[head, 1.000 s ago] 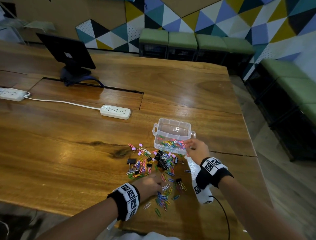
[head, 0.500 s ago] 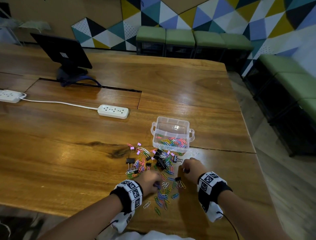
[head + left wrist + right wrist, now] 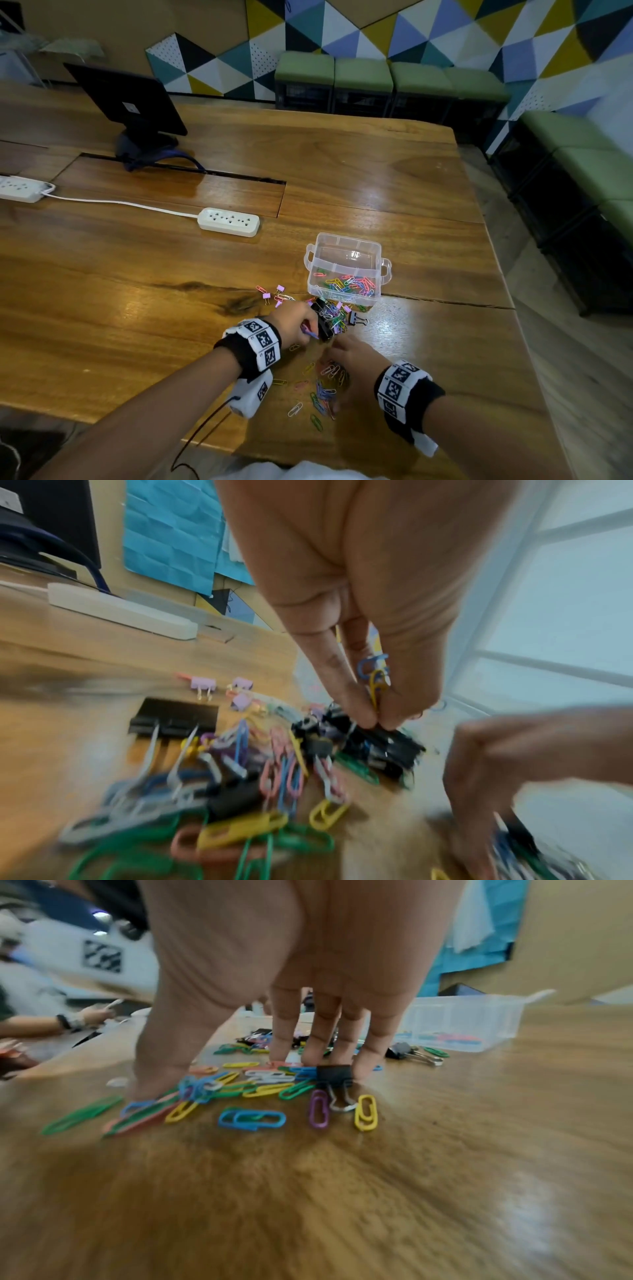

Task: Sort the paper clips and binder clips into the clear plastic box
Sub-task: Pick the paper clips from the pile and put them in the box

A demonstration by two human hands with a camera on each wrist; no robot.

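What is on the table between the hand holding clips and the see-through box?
In the head view, between the left hand and the clear plastic box sits a heap of coloured paper clips mixed with black binder clips.

**Both hands down in the clip pile**

I see my left hand (image 3: 294,323) pinching a purple paper clip (image 3: 309,332) beside the clear plastic box (image 3: 346,270); my right hand (image 3: 356,363) rests fingers-down on scattered paper clips (image 3: 322,394) on the wooden table (image 3: 137,308).
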